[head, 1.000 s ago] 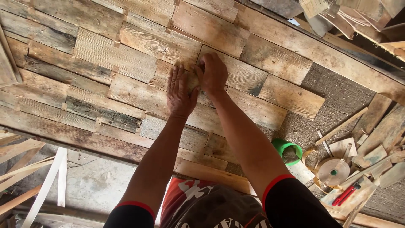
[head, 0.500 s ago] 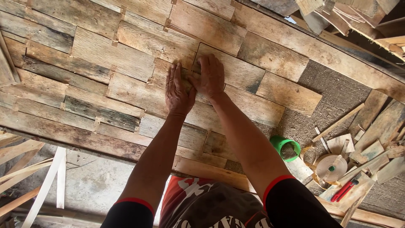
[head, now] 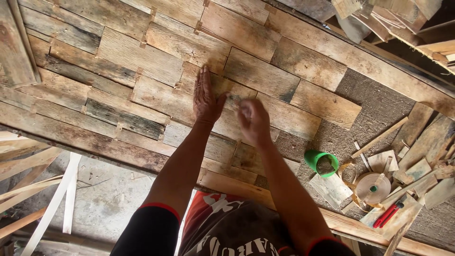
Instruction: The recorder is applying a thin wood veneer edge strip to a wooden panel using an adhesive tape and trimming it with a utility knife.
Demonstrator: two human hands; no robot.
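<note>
My left hand [head: 204, 98] lies flat, fingers together, on a weathered wooden plank [head: 215, 84] in the middle of a panel [head: 118, 57] made of many short reclaimed boards. My right hand [head: 252, 121] hovers just to the right of it, blurred by motion, fingers curled in; whether it holds something small I cannot tell. Both forearms reach up from black sleeves with red cuffs. A bare patch of brown chipboard [head: 369, 114] shows right of the laid planks.
A green cup [head: 321, 162] stands on the chipboard at the right. Beside it lie a roll of tape [head: 372, 186], a red-handled tool [head: 387, 214] and loose wood offcuts [head: 426, 156]. Thin wooden slats [head: 42, 189] lie on the concrete floor at lower left.
My right hand has pulled back from the plank toward me and to the right. My left hand stays pressed flat on the boards.
</note>
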